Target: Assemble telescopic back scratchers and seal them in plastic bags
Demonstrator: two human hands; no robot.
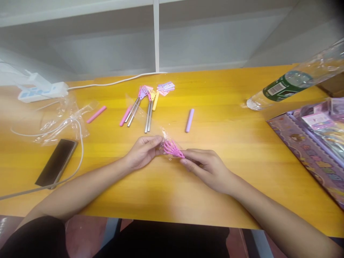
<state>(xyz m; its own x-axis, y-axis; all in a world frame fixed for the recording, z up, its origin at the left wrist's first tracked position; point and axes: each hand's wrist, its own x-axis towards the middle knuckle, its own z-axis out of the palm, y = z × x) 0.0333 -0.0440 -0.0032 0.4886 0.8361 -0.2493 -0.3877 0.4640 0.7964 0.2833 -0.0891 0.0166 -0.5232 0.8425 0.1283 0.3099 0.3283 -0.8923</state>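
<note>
My right hand [208, 165] pinches the narrow end of a pink hand-shaped back scratcher head [172, 148] between thumb and fingers. Its spread prongs point left, into or against a clear plastic bag [164, 134]. My left hand [145, 152] is closed on that bag, with the thumb on top. Whether a rod is attached to the pink head is hidden by my right hand. Beyond my hands lie back scratchers with metal rods, a purple one [142, 92] and a yellow one [152, 95]. A purple handle tube [189, 120] rests nearby.
Pink tubes [96, 114] and a yellow tube [155, 100] lie near small printed cards [166, 87]. At left are empty plastic bags [61, 118], a phone [57, 163], a white cable and a power strip [44, 91]. A bottle [285, 86] and a purple display box [309, 150] stand right.
</note>
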